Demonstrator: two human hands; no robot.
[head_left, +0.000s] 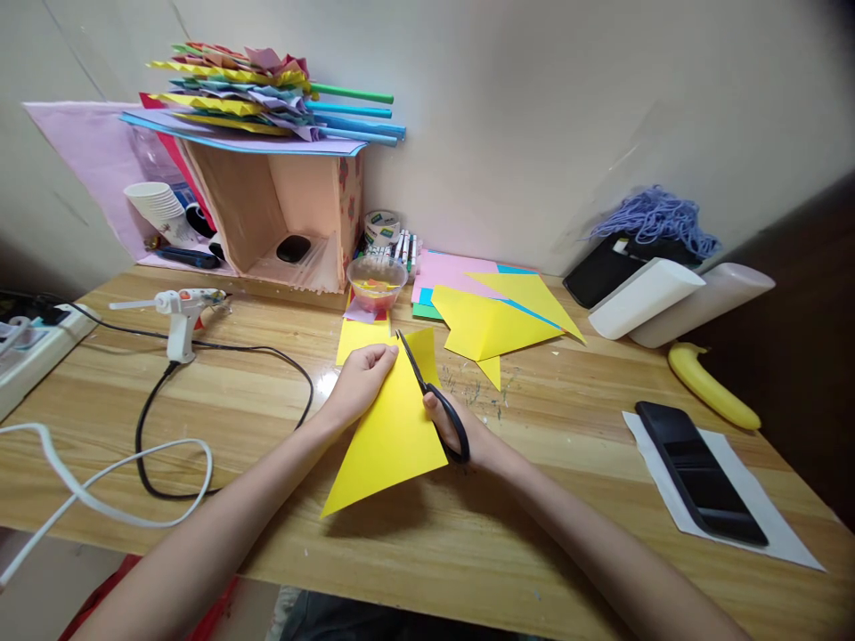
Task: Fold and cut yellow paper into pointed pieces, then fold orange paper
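Note:
My left hand (364, 381) pinches the left edge of a sheet of yellow paper (393, 445), held up over the table. In my right hand (460, 432) is a pair of black-handled scissors (427, 383), thumb through one loop. The scissors' blades lie across the upper part of the sheet, their tips close to my left fingertips. Part of the sheet stands up behind the blades, to their right. More cut yellow paper (494, 325) lies beyond my right hand, on pink and blue sheets.
At left stand a white glue gun (179, 320) and its looping black cord. A plastic bowl (378, 283) of scraps sits at the back by a cardboard box (347, 205). On the right are a phone (701, 472), a banana (713, 387) and paper rolls (647, 298).

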